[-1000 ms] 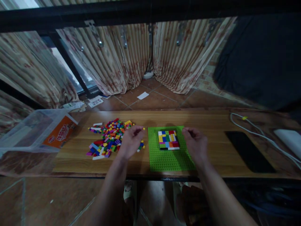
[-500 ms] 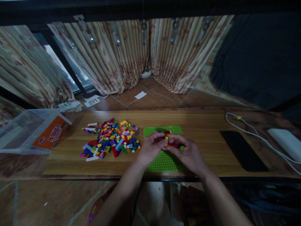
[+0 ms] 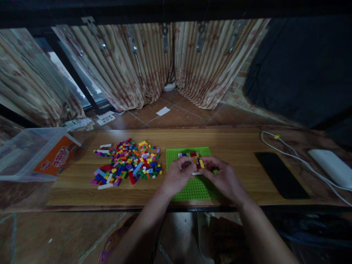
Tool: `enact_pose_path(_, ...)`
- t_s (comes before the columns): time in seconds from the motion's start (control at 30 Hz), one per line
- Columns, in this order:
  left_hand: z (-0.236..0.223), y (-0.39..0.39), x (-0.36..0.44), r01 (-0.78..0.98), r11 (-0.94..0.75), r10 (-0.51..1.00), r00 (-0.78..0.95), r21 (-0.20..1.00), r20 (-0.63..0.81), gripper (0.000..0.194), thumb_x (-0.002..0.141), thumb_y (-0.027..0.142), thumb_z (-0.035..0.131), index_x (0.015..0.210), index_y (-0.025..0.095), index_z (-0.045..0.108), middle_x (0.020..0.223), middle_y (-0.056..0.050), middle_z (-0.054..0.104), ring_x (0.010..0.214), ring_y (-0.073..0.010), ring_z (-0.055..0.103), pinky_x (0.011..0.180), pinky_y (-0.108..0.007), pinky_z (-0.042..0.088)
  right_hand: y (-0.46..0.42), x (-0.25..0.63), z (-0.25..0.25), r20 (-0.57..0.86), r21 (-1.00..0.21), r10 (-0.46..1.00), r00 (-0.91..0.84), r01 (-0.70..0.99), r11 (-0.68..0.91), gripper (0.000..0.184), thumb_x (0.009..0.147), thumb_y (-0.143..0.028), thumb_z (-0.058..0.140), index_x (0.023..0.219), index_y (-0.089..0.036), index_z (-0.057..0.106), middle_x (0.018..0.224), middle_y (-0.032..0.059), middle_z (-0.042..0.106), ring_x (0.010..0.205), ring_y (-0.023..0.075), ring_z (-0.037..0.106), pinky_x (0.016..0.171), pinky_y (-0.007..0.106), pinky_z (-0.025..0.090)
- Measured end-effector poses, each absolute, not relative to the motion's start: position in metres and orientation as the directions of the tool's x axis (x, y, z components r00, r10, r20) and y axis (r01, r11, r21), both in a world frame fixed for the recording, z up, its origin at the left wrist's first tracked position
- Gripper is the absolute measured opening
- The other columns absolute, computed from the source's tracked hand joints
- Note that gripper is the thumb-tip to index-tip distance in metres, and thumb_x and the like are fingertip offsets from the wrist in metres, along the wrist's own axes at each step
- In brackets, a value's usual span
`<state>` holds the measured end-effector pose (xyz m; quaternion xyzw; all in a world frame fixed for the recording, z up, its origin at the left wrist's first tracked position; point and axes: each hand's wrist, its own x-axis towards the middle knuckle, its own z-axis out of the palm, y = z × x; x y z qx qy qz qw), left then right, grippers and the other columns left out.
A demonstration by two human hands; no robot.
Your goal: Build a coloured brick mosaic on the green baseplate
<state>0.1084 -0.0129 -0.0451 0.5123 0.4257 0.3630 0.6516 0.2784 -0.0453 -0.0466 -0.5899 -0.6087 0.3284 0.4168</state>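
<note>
A green studded baseplate point(image 3: 189, 190) lies on the table in front of me, with an assembly of toy bricks point(image 3: 188, 154) on it in white, blue, red and other colours, partly hidden by my fingers. Over its left side is my left hand point(image 3: 178, 174), thumb and fingers closed together at the bricks; what they pinch, if anything, is hidden. My right hand point(image 3: 222, 175) pinches a small yellow brick point(image 3: 201, 164) at the assembly's right side. A white piece point(image 3: 197, 173) shows just below the fingertips.
Left of the baseplate spreads a pile of loose coloured bricks point(image 3: 129, 165). A clear plastic bin point(image 3: 19, 154) with an orange label stands at the far left. To the right lie a black phone-like slab point(image 3: 282, 176), a white cable point(image 3: 299, 157) and a white block-shaped device point(image 3: 331, 167).
My hands have parted slightly, showing more of the brick assembly and the white piece. The yellow brick has shifted a little to the right and down. The whole view has moved slightly.
</note>
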Motion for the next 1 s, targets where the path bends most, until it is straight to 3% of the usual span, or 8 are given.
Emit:
enact_pose_path(0.17,-0.042,-0.011,0.102,0.141,0.178,0.913,0.345,0.974,-0.217,0.029,0.081,0.022,0.054,0.108,0.014,0.063,0.068,0.002,0.061,0.053,-0.0093,0.049,0.053,-0.022,0.038,-0.035,0.297,-0.065,0.061,-0.931,0.969,0.239,0.363,-0.031,0.035,0.07,-0.036,0.073,0.1,-0.019,0.067,0.084,0.0039,0.069,0.073,0.0178,0.063,0.068,0.031,0.05)
enact_pose_path(0.37,-0.045,-0.007,0.099,0.269,0.056,0.882,0.438,0.962,-0.174,0.035,0.083,0.025,0.051,0.114,0.015,0.064,0.066,0.001,0.063,0.058,-0.0119,0.051,0.057,-0.024,0.037,-0.034,0.283,-0.069,0.014,-0.949,0.985,0.172,0.312,-0.041,0.034,0.073,-0.035,0.071,0.103,-0.02,0.067,0.091,0.0058,0.072,0.082,0.0198,0.067,0.074,0.033,0.052)
enact_pose_path(0.63,-0.049,-0.006,0.1,0.271,0.023,0.869,0.47,0.962,-0.154,0.035,0.085,0.025,0.049,0.114,0.019,0.065,0.065,0.002,0.062,0.059,-0.0124,0.053,0.06,-0.025,0.039,-0.036,0.278,-0.06,0.057,-0.825,0.991,0.122,0.565,-0.022,0.033,0.079,-0.035,0.066,0.11,-0.023,0.068,0.098,0.0063,0.073,0.089,0.022,0.068,0.083,0.038,0.051)
enact_pose_path(1.0,-0.04,-0.01,0.1,0.306,0.028,0.861,0.475,0.952,-0.179,0.034,0.086,0.023,0.047,0.113,0.018,0.066,0.065,0.001,0.061,0.056,-0.0119,0.05,0.058,-0.024,0.038,-0.036,0.278,-0.067,0.057,-0.815,0.992,0.113,0.579,-0.019,0.04,0.078,-0.04,0.066,0.116,-0.025,0.066,0.096,0.0053,0.073,0.081,0.0217,0.067,0.078,0.038,0.051)
